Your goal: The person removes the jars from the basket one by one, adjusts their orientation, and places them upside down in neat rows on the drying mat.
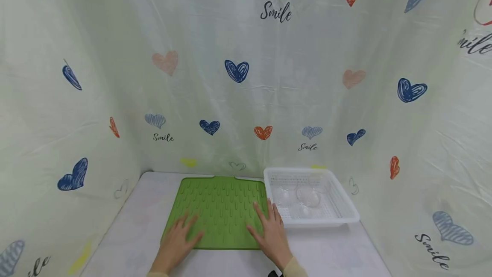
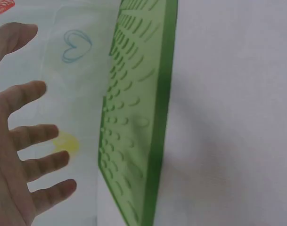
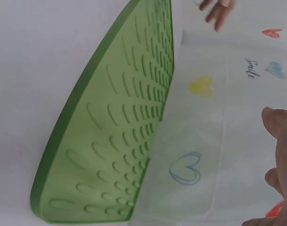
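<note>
While pale sleeves [image 1: 295,268] cuff both wrists at the bottom of my head feed, a small black object [image 1: 273,274] shows beside the right one, too cut off for me to identify. I have the left hand [image 1: 178,239] above the near left part of the green mat [image 1: 223,208], its grip loose, fingers spread. My right hand [image 1: 272,234] is above the near right corner, fingers likewise spread and grip loose; on both wrist feeds I see the hands apart from the mat. Below them it lies on the white worktop [image 1: 132,230], rimmed and covered with raised, elongated bumps. Just beside its right edge stands a white basket [image 1: 315,222] holding clear rounded items [image 1: 308,196] I can't identify. Behind everything hangs a pale sheet [image 1: 215,97] printed with hearts and "Smile".
</note>
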Demonstrator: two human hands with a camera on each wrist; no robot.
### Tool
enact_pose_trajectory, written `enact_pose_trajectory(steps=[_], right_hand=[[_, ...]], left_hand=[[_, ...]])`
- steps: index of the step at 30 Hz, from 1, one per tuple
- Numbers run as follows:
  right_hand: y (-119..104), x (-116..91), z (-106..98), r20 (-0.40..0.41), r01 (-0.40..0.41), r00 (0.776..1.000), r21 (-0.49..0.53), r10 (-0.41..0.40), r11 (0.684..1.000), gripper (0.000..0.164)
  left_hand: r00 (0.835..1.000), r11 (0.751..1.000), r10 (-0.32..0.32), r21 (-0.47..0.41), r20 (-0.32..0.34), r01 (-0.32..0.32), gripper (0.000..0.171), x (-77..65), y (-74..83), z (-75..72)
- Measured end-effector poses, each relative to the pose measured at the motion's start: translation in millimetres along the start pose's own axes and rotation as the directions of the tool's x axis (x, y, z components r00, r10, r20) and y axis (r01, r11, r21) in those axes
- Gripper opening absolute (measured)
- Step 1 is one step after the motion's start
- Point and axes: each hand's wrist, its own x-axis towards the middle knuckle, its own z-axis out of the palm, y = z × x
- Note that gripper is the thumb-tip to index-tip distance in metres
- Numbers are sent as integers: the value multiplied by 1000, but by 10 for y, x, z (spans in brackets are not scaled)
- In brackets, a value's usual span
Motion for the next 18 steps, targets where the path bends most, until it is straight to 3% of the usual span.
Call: enact_pose_trajectory(steps=[6,15,18], right_hand=[[183,-70,-170,-67,-36,997,-20,35,999,77],[566,-84,-424,-138,-155,980,-68,144,986,78],[693,-97,-469,-152,-198,971,-73,186,977,79]], left_hand=[[991,998,-52,38,119,48,61,-117,-35,41],[969,993,-113,61,219,102,62,-211,-107,110],[968,993,-113,59,226,102,60,-240,-135,129]])
